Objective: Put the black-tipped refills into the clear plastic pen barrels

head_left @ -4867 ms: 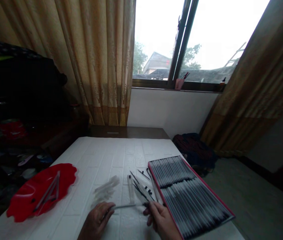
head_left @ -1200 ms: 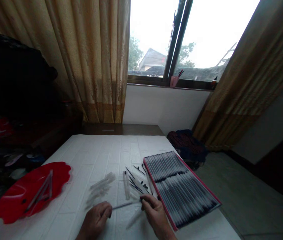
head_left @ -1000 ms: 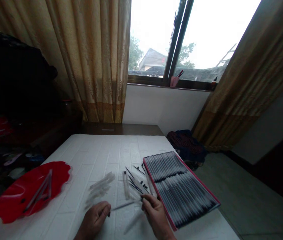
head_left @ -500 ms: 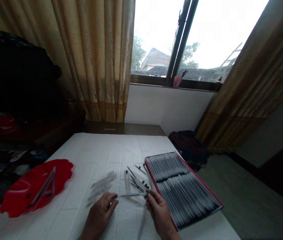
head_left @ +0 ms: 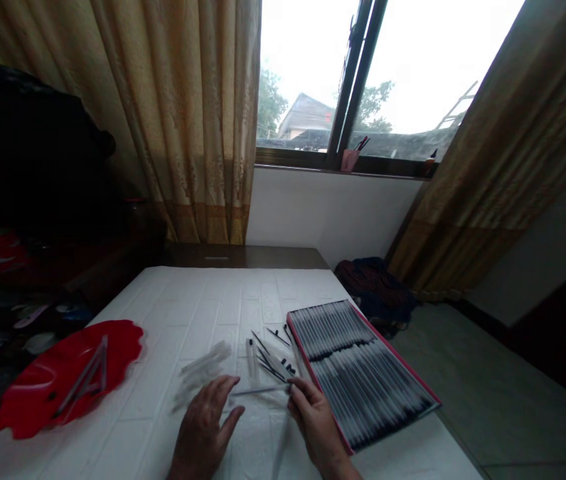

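My right hand (head_left: 315,421) pinches the right end of a slim clear pen (head_left: 261,390), which lies nearly level above the table. My left hand (head_left: 207,423) has its thumb and fingers apart around the pen's left tip; it holds nothing. Beyond the hands are several thin black pen refills (head_left: 269,362) and small black caps (head_left: 289,367), with a few clear tubes (head_left: 251,360). A loose pile of clear pen barrels (head_left: 205,363) rests above my left hand. Right of my right hand is a red-edged box (head_left: 363,373) packed with rows of clear pens with dark ends.
A red scalloped plate (head_left: 27,393) with a few clear pens in it stands on the left of the white table (head_left: 137,427). Dark cluttered shelves (head_left: 37,293) flank the table on the left. Dark cloth (head_left: 375,290) lies past its right edge, below the window.
My left hand has let go of the pen's left end and its fingers have spread. My right hand keeps its pinch on the pen. The view has shifted slightly.
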The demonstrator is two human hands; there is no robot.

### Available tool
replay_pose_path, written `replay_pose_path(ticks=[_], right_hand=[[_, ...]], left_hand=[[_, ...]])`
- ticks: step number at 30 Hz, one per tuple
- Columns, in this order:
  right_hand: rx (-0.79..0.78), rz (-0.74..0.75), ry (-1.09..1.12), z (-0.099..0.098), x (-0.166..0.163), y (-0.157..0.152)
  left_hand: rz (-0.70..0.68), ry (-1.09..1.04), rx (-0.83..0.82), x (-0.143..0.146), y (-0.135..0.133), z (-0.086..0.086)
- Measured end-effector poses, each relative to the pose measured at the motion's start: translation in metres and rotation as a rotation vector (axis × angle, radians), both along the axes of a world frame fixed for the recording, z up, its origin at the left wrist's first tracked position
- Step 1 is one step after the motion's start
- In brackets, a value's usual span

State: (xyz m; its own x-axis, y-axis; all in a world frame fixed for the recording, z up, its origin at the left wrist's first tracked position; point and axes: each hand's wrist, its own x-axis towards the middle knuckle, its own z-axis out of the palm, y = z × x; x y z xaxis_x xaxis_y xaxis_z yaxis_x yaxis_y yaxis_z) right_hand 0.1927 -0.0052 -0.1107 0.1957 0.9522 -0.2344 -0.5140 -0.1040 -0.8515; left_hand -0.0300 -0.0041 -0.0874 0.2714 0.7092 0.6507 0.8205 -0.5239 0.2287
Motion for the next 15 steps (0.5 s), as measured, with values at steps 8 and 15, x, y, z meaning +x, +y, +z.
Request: replay_pose_path(ticks=[8,15], right_hand=[[0.026,-0.011,-0.125,0.009,-0.002,-0.002],[0.057,0.051,-0.215,0.015,-0.001,-0.006]], left_hand=[[-0.122,0.103,-0.142,0.015,0.002,0.015],[-0.178,-0.038,-0.673,0.005,-0.006,0.01]])
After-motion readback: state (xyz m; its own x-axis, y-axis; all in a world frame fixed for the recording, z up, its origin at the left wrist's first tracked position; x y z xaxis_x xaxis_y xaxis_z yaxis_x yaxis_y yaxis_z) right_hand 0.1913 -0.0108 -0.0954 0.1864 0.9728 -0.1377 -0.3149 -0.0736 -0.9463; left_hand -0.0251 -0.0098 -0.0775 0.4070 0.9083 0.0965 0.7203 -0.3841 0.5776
